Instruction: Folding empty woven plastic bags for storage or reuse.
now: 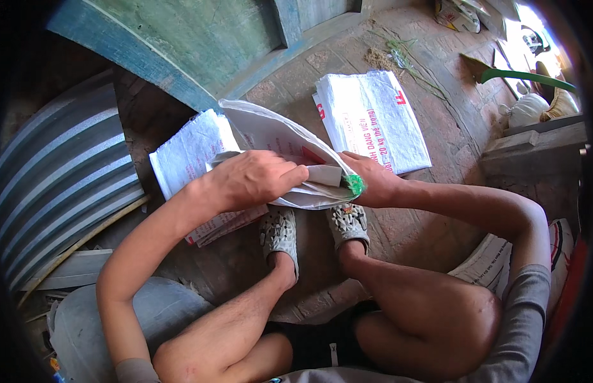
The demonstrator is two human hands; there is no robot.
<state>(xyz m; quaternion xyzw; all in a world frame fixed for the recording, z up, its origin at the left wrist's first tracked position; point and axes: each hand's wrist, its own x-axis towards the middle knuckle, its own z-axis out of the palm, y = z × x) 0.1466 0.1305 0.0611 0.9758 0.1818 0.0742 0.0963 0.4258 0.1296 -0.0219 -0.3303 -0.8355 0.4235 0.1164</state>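
Between my hands a white woven sack (271, 127) with reddish print is held up, its mouth gaping toward me. My left hand (255, 179) is closed with thumb and fingers on a folded white flap at the near side of the mouth. At the sack's right end, my right hand (376, 182) grips its edge beside a green corner (354, 186); part of those fingers is hidden behind the sack. Below and left of it lies a stack of folded white sacks (181, 153), partly covered by the held sack and my left arm. Another folded stack (373, 108) rests on the floor, beyond my right hand.
Corrugated grey metal sheeting (66, 166) curves along the left. A blue-green wooden panel (200, 45) stands at the back. Bundled bags (526, 110) and a tool with a green handle (526, 76) are at the far right. My feet in pale clogs (280, 233) rest on brick flooring.
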